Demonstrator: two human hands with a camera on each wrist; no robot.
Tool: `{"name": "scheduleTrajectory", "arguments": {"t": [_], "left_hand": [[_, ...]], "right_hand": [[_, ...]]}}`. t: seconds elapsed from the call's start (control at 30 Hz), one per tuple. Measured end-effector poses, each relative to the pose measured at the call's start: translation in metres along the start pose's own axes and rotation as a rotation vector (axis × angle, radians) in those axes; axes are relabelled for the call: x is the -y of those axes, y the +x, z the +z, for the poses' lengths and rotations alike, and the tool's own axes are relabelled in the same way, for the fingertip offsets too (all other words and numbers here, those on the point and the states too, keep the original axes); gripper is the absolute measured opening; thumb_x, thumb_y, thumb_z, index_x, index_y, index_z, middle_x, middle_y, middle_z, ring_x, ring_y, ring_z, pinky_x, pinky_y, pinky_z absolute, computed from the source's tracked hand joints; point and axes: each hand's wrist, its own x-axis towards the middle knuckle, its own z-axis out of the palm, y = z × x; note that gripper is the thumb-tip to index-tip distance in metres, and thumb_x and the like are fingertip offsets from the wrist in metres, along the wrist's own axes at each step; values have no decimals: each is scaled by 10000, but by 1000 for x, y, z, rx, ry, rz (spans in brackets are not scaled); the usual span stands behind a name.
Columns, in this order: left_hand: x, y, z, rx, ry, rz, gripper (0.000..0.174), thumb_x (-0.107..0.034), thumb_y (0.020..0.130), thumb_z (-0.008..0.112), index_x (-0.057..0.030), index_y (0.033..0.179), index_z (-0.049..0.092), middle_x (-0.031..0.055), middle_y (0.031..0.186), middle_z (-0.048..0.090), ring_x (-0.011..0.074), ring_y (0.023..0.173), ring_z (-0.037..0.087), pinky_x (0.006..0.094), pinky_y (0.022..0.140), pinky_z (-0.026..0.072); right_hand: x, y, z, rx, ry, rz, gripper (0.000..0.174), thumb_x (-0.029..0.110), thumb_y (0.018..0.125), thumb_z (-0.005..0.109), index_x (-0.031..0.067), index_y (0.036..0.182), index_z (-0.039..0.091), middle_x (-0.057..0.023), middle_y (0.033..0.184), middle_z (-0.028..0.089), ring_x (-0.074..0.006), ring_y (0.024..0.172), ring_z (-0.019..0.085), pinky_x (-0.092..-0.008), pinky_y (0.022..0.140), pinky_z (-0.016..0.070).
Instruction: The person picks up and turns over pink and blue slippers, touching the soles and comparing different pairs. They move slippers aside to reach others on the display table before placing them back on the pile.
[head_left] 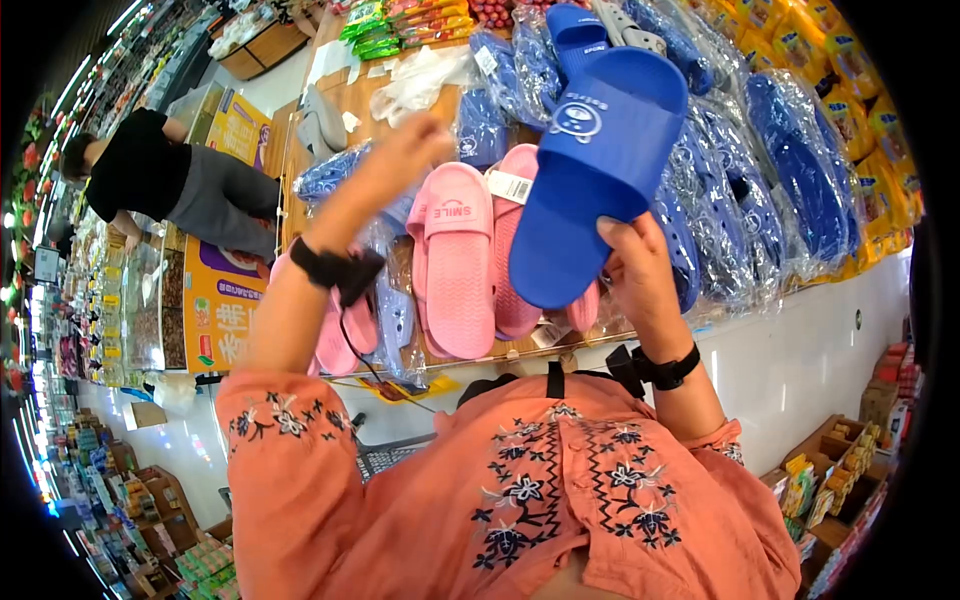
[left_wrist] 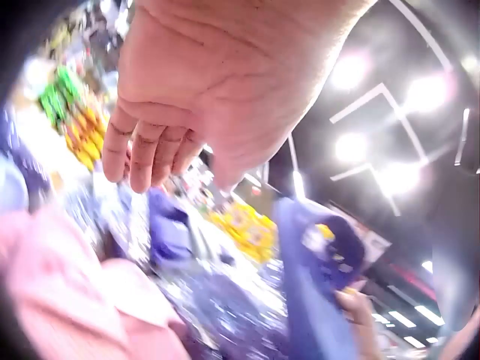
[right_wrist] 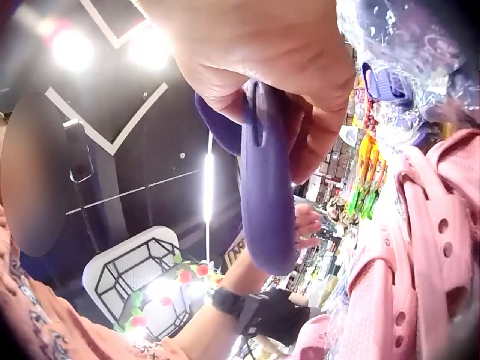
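Note:
My right hand pinches the rim of a blue slipper with a bear face on its strap, thumb on the sole. In the right wrist view the right hand grips the blue slipper, seen edge-on. My left hand is raised over the table, blurred, left of the blue slipper and apart from it. The left wrist view shows the left hand with fingers extended and nothing held. Pink slippers lie below, between the hands; a white tag sits on one.
Plastic-wrapped blue shoes cover the table's right part. Grey slippers lie at the left, snack packs at the back. A person in black stands at the far left. Yellow packs border the right edge.

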Motion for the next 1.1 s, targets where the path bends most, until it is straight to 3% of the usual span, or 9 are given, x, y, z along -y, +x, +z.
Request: {"name": "scheduleTrajectory", "arguments": {"t": [0.17, 0.27, 0.4, 0.43, 0.53, 0.6, 0.87, 1.03, 1.1], "left_hand": [[118, 25, -70, -71, 652, -212, 584, -320, 865, 712, 40, 1304, 574, 305, 1271, 627, 440, 1205, 601, 441, 1029, 476], [189, 35, -72, 40, 690, -336, 580, -276, 819, 730, 57, 1272, 585, 330, 1241, 629, 467, 1183, 599, 464, 1011, 482], [224, 49, -88, -366, 508, -492, 494, -283, 861, 642, 63, 1214, 615, 356, 1127, 655, 510, 1091, 623, 504, 958, 500], [241, 51, -95, -339, 574, -441, 487, -344, 869, 611, 72, 1119, 660, 362, 1100, 658, 502, 1071, 634, 509, 948, 504], [371, 72, -116, -231, 792, -352, 582, -459, 879, 549, 84, 985, 729, 360, 1023, 674, 500, 1017, 655, 521, 928, 507], [330, 63, -105, -388, 651, -490, 642, -524, 864, 574, 88, 968, 738, 369, 1004, 671, 494, 1021, 657, 524, 931, 502], [352, 77, -96, -473, 432, -573, 811, -599, 730, 753, 170, 980, 704, 384, 1012, 682, 476, 990, 692, 490, 875, 530], [438, 90, -101, -576, 369, -566, 561, -329, 790, 742, 168, 1042, 680, 304, 1004, 718, 388, 922, 726, 460, 723, 569], [437, 87, -110, -555, 154, -603, 552, -331, 802, 735, 129, 1099, 665, 285, 1040, 708, 389, 934, 712, 476, 777, 565]], "right_hand": [[4, -8, -17, -10, 40, 19, 419, 65, 926, 551, -19, 1337, 546, -87, 1188, 659, -150, 1046, 653, -297, 921, 526], [1, -12, -25, -1, -27, 52, 438, 99, 916, 567, -16, 1338, 549, -84, 1194, 658, -145, 1065, 638, -295, 941, 509], [-5, -18, -27, 76, -170, 76, 438, 139, 922, 606, 4, 1337, 570, -48, 1189, 648, -113, 1076, 598, -285, 955, 485], [-9, -19, -29, 110, -235, 136, 452, 142, 922, 618, 10, 1350, 566, -44, 1192, 647, -105, 1069, 595, -279, 949, 486], [-17, -21, -19, 156, -282, 211, 492, 147, 921, 648, 21, 1387, 554, -33, 1198, 646, -92, 1044, 596, -266, 915, 498], [-26, -22, -15, 167, -284, 246, 447, 124, 906, 641, 11, 1333, 576, -10, 1131, 642, -81, 1020, 578, -256, 894, 486], [-37, -22, -24, 177, -304, 314, 527, 152, 934, 633, -1, 1423, 511, -53, 1215, 643, -118, 1065, 611, -287, 932, 506], [-38, -21, -27, 138, -314, 323, 517, 152, 929, 629, -10, 1408, 521, -59, 1207, 645, -121, 1060, 613, -292, 929, 508], [-40, -19, -30, 148, -286, 344, 515, 151, 926, 626, -10, 1404, 523, -61, 1203, 648, -122, 1055, 617, -290, 923, 511]]}}
